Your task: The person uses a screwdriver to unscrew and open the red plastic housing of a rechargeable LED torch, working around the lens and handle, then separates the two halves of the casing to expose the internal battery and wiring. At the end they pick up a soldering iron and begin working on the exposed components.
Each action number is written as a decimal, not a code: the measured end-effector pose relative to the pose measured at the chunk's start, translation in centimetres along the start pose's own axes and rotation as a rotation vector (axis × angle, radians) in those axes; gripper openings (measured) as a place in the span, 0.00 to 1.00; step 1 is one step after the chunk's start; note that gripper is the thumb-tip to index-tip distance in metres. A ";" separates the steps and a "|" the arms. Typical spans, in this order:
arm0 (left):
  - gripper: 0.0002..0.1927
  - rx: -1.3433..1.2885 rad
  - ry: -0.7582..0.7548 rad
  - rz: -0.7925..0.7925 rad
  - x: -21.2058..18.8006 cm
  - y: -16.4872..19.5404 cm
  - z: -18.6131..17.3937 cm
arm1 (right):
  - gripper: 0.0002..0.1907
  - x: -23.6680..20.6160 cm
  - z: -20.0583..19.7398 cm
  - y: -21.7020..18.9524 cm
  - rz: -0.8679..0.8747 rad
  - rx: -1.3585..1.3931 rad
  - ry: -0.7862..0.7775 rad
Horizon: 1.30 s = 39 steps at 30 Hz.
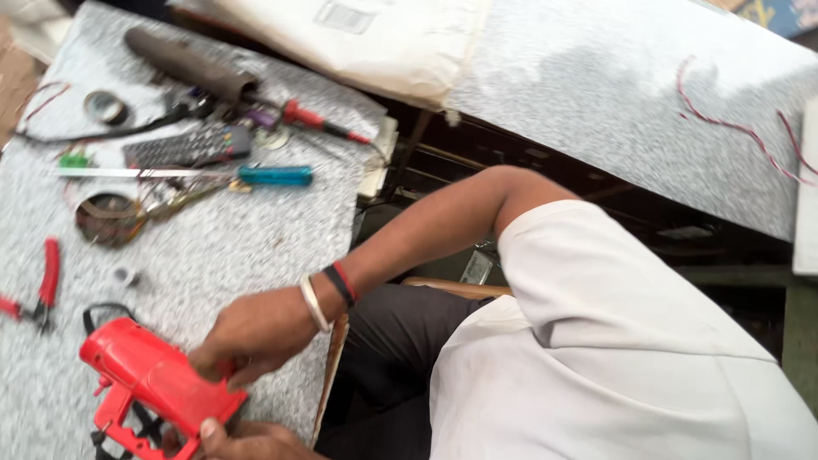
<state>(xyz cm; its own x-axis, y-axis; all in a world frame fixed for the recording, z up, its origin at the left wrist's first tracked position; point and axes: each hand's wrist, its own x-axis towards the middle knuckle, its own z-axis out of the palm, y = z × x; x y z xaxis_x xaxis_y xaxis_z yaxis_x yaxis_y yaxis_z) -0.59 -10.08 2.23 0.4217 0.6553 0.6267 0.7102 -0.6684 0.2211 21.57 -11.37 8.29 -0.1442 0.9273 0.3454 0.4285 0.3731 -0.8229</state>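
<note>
A red plastic tool housing (158, 379) with a black cord lies at the near edge of the speckled grey table (221, 247). My right hand (256, 328), with a metal bangle and red and black bands at the wrist, grips its upper side. My left hand (243, 439) is only partly in view at the bottom edge and holds the housing from below. My white shirt and dark trousers fill the lower right.
On the table lie red-handled pliers (38, 294), a blue-handled screwdriver (192, 175), a red-handled screwdriver (319, 119), a dark remote control (187, 146), tape rolls (105, 106), a dark cylinder (187, 61) and wires. A second speckled surface (613, 94) with red wire lies at the upper right.
</note>
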 end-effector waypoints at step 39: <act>0.33 0.044 -0.372 -0.022 8.3 -1.2 -4.9 | 0.43 -0.4 -2.6 -1.2 -0.018 -0.106 0.313</act>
<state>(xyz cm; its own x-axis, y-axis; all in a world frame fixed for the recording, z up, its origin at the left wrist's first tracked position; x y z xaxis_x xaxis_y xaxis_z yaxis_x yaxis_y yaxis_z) -0.69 -5.57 10.88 0.5763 0.7578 0.3061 0.7415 -0.6423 0.1940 23.46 -12.25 10.35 0.1212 0.8604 0.4949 0.5212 0.3692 -0.7695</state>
